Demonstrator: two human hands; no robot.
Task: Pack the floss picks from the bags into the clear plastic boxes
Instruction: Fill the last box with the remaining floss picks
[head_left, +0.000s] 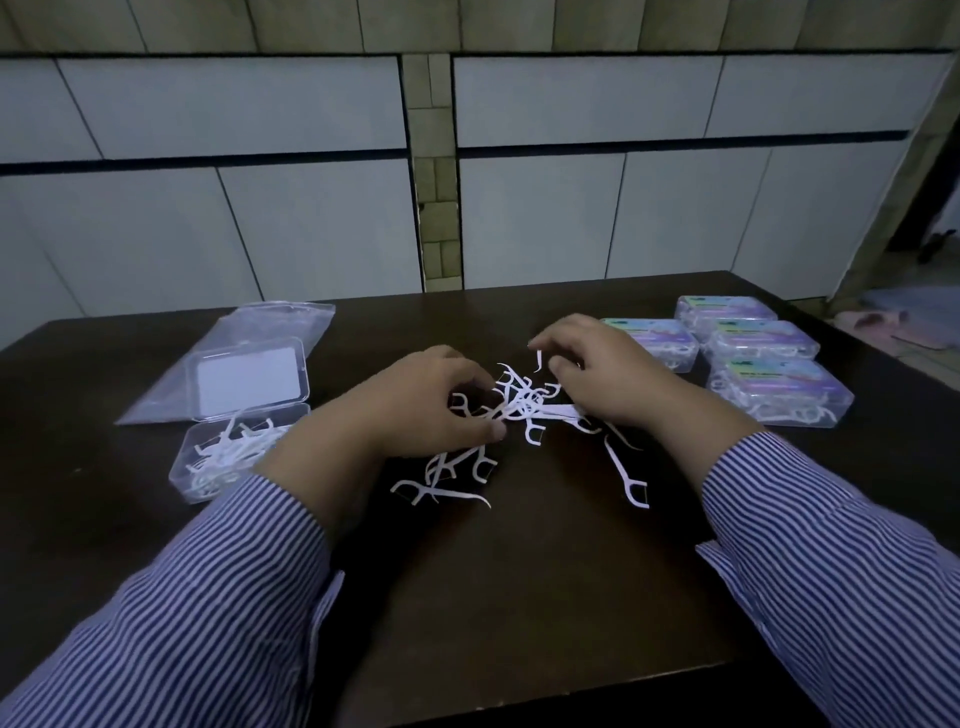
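**Loose floss picks at desk centre, open box at 9 o'clock**

Item: floss picks (511, 410), a tangled white pile on the dark desk (519, 582), handles pointing every way. Left hand (415, 410), fingers curled, pinches a bunch at the pile's left edge. Right hand (608, 379) pinches a single pick at the top. Open clear box (228, 457), part-filled, lies at 9 o'clock, nearer the left hand. Closed filled boxes (774, 387) at 2 o'clock; empty bag (244, 343) at 10.

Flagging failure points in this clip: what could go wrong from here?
The left hand grips a tangled bunch of floss picks, so some may snag and drop on the way to the open box. The stray pick lying apart could get missed. Either sleeve could sweep loose picks off the table.
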